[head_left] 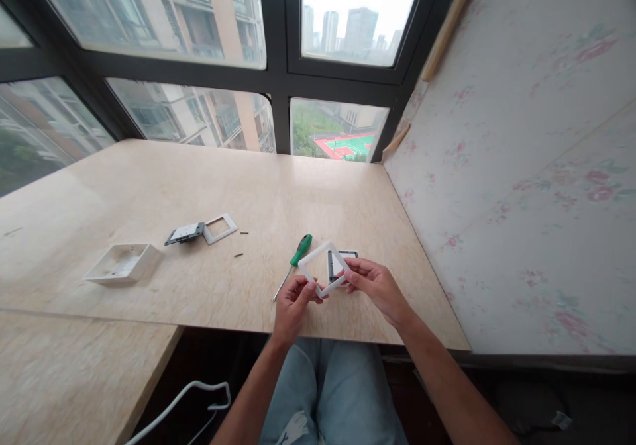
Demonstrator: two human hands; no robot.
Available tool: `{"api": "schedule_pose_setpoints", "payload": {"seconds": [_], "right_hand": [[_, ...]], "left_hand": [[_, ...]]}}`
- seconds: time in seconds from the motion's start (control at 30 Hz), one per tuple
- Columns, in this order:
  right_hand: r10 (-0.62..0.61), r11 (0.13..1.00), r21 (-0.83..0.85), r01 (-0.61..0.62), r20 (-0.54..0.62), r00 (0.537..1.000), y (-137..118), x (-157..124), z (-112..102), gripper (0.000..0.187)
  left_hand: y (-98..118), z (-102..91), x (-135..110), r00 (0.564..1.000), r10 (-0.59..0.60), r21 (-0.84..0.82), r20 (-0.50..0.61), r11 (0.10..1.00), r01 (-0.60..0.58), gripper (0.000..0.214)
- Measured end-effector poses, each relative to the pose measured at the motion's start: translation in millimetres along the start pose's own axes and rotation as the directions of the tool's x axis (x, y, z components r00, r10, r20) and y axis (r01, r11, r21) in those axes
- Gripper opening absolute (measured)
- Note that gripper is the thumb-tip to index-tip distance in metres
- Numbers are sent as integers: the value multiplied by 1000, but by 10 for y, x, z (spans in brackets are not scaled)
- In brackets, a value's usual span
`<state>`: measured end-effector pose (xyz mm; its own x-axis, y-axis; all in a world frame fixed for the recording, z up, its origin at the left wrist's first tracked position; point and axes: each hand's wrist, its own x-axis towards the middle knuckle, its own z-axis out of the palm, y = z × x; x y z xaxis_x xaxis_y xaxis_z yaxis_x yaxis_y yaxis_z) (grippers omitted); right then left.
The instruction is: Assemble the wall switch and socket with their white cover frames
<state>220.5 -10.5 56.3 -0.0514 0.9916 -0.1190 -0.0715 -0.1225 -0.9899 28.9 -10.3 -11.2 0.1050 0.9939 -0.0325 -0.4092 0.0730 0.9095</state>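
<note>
Between my two hands a white square frame [312, 255], like a wall switch cover, is held tilted above the counter. My left hand [292, 307] pinches its lower corner, and my right hand [373, 285] grips its right side. Behind the frame lies a switch module [352, 255] with a white face and grey edge, partly hidden by the frame and my right hand. A screwdriver [301, 250] with a green handle rests just left of the frame, its tip near my left hand.
On the left of the counter [199, 180] sit a white mounting box [119, 274], a second switch module [183, 234] and a second white frame [229, 221] touching it. Two small screws [239, 255] lie nearby. A papered wall [497, 187] bounds the right; windows stand behind.
</note>
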Motion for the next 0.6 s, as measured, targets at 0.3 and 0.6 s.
{"api": "schedule_pose_setpoints", "payload": {"seconds": [0.3, 0.6], "right_hand": [[-6, 989, -146, 15, 57, 998, -287, 196, -96, 38], [63, 982, -186, -38, 129, 990, -212, 195, -136, 44]], "left_hand": [[-8, -29, -23, 991, 100, -30, 84, 995, -98, 69], [-109, -48, -121, 949, 213, 239, 231, 934, -267, 109]]}}
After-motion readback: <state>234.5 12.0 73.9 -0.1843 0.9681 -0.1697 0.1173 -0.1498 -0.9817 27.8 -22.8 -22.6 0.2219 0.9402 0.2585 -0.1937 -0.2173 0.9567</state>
